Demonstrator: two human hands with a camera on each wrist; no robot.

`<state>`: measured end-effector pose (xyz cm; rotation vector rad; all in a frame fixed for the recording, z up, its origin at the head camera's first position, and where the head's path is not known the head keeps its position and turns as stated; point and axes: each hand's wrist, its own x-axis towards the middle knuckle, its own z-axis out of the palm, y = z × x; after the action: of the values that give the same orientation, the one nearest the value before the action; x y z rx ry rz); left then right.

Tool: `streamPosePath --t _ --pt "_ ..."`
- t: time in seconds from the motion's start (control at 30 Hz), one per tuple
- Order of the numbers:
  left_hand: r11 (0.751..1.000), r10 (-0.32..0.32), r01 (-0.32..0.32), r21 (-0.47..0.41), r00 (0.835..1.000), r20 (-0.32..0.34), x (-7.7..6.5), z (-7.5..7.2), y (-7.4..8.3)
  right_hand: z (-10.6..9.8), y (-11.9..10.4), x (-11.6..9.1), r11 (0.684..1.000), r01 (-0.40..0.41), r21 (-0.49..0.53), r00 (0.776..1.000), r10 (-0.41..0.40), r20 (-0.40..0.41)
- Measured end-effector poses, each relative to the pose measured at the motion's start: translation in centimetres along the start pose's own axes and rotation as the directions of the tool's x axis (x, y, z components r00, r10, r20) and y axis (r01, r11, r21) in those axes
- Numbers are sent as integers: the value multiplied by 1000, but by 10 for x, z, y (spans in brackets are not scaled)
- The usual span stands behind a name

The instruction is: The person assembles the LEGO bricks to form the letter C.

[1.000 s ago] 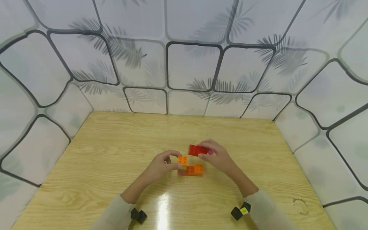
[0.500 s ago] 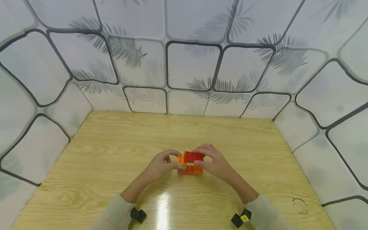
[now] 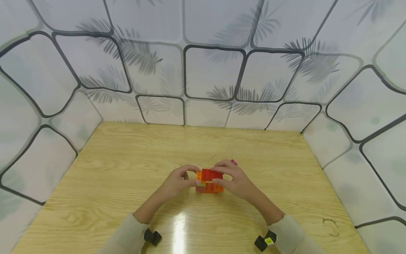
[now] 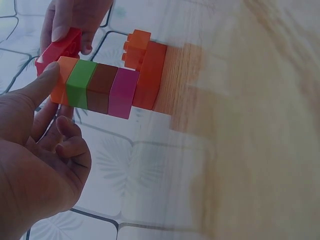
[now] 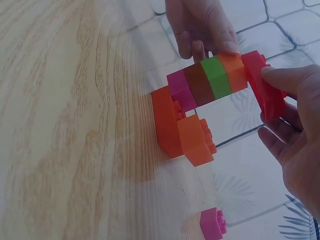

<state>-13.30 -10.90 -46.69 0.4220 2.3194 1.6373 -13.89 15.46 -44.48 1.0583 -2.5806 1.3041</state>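
Observation:
A tower of toy building bricks stands on one end of a long red-orange base brick (image 5: 165, 122). From the bottom up it has a magenta brick (image 4: 123, 93), a brown brick (image 4: 102, 89), a green brick (image 4: 81, 85) and an orange brick (image 4: 64, 80). My left hand (image 3: 179, 181) pinches that top orange brick between thumb and fingers. My right hand (image 3: 236, 178) grips a long red brick (image 5: 263, 86), which tilts over the tower with one end right at its top. A second orange brick (image 5: 196, 140) sits on the base's other end.
A loose pink brick (image 5: 212, 223) lies on the wooden table (image 3: 127, 151) just beyond my right hand. Patterned panels (image 3: 212, 74) wall off the table's back and both sides.
My right hand has brought the red brick left and slightly toward me, from beside the tower onto its top. The loose pink brick shows more clearly again. My left hand stays put.

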Motion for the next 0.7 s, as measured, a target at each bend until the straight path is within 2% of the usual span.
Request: streamPosePath --t 0.4,0.7 --pt "1000 5 -5 1 1000 0 0 0 0 -4 0 4 991 114 -73 993 -112 30" --pt "1000 12 -12 -3 1000 2 0 0 0 -9 -6 7 985 99 -140 994 -90 68"
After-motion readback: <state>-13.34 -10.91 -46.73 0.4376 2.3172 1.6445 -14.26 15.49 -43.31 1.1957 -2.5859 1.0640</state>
